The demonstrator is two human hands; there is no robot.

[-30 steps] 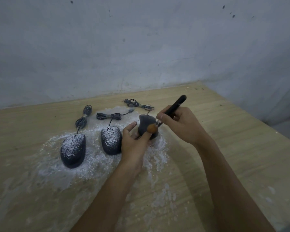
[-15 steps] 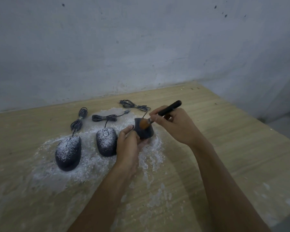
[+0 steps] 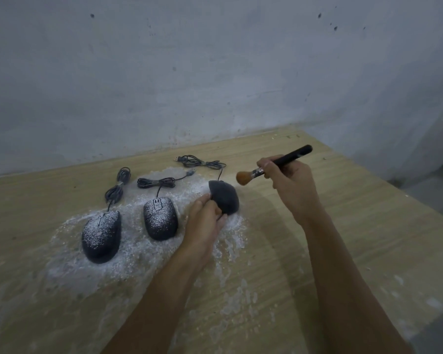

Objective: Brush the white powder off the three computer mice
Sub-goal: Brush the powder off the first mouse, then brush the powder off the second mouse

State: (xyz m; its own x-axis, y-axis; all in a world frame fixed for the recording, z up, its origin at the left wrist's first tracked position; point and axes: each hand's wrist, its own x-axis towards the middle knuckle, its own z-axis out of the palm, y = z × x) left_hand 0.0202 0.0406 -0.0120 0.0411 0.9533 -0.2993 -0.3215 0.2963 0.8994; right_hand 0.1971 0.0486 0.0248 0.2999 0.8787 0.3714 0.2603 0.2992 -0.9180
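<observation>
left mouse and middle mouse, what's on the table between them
In the head view, only white powder on the table lies between the left mouse and the middle mouse.

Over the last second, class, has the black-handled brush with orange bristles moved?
Yes. The black-handled brush left the dark grey mouse gripped by the left hand, swinging up and right, judged against the coiled grey cable behind that mouse.

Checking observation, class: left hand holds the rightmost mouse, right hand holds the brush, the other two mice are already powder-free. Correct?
No. The head view shows the middle mouse and leftmost mouse speckled with powder. Left hand holding rightmost mouse, right hand holding brush: correct.
</observation>
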